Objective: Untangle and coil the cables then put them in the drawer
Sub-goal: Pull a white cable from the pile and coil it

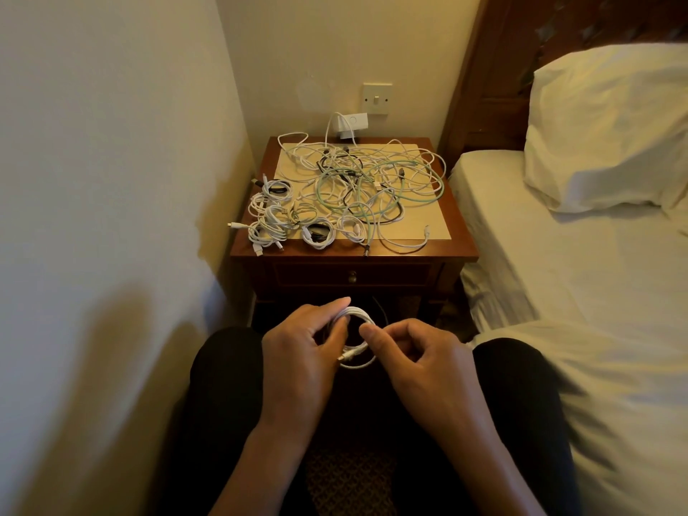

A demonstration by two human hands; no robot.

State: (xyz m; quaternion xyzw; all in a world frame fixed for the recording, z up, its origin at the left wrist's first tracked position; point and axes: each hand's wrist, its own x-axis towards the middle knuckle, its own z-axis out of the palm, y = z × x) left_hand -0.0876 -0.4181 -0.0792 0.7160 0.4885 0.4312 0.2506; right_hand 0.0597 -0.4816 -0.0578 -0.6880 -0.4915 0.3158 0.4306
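On the nightstand (461,251), head view: several small finished coils (275,217) sit at its front-left corner. A big tangle of white, mint-green and black cables (376,180) covers the rest of the top. The drawer (352,275) in the nightstand's front is closed, and nothing is visibly stowed. My read is that you're under halfway, with most of the untangling and coiling left, plus all the stowing.

In front of the nightstand, below drawer level and over your lap, you hold a white cable coil (357,313). Your left hand (298,351) grips the coil's left side, fingers curled round it. Your right hand (420,355) pinches the coil's right side between thumb and forefinger, the other fingers curled in. The connector end (348,354) lies at the coil's lower edge, close to that pinch.
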